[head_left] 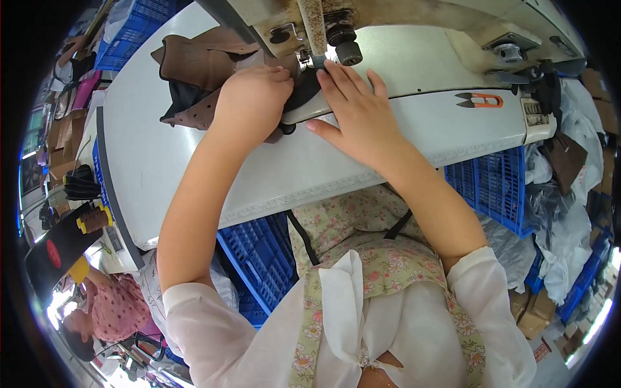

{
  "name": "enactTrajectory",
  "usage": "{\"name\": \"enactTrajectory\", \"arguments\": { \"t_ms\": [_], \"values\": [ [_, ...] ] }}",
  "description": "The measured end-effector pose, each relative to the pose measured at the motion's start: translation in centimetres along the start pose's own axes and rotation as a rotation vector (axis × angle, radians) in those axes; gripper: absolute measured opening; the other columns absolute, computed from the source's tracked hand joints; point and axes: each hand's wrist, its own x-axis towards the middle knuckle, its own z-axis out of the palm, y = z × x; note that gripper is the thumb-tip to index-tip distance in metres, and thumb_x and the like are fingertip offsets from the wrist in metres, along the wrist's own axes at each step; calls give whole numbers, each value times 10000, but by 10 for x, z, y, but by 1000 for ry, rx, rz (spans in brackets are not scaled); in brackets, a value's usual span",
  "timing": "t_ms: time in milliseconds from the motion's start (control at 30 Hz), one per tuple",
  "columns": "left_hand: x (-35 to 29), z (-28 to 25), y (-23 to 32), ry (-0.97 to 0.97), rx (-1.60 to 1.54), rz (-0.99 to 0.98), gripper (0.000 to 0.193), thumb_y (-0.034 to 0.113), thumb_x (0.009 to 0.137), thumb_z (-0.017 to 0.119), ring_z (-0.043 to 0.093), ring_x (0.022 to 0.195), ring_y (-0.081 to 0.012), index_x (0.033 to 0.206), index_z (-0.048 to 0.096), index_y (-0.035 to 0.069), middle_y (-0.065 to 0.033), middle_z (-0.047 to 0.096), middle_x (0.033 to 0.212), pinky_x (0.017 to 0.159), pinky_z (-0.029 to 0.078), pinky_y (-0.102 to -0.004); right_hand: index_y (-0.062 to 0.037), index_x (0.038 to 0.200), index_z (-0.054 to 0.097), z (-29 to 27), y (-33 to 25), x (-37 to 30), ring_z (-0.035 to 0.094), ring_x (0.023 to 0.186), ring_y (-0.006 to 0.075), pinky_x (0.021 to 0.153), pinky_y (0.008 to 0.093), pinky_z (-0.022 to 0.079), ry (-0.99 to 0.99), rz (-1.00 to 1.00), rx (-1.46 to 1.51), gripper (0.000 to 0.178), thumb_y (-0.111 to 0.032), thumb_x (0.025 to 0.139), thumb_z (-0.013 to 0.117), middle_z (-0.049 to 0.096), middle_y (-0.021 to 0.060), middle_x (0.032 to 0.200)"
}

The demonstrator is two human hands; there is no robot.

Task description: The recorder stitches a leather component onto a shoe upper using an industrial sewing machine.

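Note:
Under the head of a sewing machine [414, 16] lies a folded brown leather piece [197, 61] with a dark lining and a row of small holes along one edge. My left hand [251, 100] grips this leather just left of the presser foot [304, 60], its fingers curled in. To the right of the foot, my right hand [359, 107] rests with fingers stretched and spread, the fingertips at the work's edge by the machine bed. The needle point is too small to make out. Orange-handled thread snips [485, 100] lie further right on the white table [174, 168].
Blue plastic crates [491, 187] stand below the table's right side, and another blue crate [259, 258] is under its front edge. Clear plastic bags [559, 226] hang at the right. At the lower left, a person in a pink dotted top [119, 309] is nearby.

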Motion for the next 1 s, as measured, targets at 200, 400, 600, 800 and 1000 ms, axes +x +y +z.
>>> {"name": "enactTrajectory", "arguments": {
  "t_ms": [200, 400, 600, 800, 1000],
  "values": [
    [2, 2, 5, -18, 49, -20, 103, 58, 722, 615, 667, 919, -219, 803, 679, 65, -45, 688, 886, 800, 526, -335, -36, 1263, 579, -6, -2, -6, 432, 1318, 283, 1067, 584, 276, -22, -21, -29, 626, -476, 824, 655, 526, 118, 1369],
    [11, -6, 21, -187, 165, -93, 117, 66, 730, 615, 670, 896, -222, 829, 677, 73, -50, 688, 910, 763, 534, -336, -38, 1262, 585, -8, 5, -2, 419, 1329, 281, 1071, 596, 268, -30, -50, -70, 615, -475, 833, 643, 530, 105, 1369],
    [13, -8, 26, -265, 180, -171, 146, 60, 762, 586, 672, 892, -248, 882, 668, 66, -59, 701, 983, 765, 539, -351, -24, 1262, 583, -5, 9, 2, 403, 1343, 295, 1079, 586, 268, -38, -56, -67, 624, -480, 839, 633, 529, 108, 1374],
    [12, -7, 27, -259, 171, -196, 167, 55, 752, 588, 668, 902, -261, 899, 667, 60, -74, 701, 1012, 773, 536, -354, 10, 1210, 594, -1, -11, 2, 447, 1277, 320, 1100, 518, 283, 27, -93, 59, 591, -423, 814, 670, 560, 143, 1296],
    [1, -28, 30, -157, 106, -212, 290, 102, 751, 638, 619, 1069, -249, 1033, 674, 46, -101, 676, 1089, 971, 461, -388, 3, 1122, 621, 1, -20, 6, 493, 1216, 305, 1076, 438, 341, 57, -77, 177, 479, -320, 781, 713, 582, 153, 1221]
  ]
}}
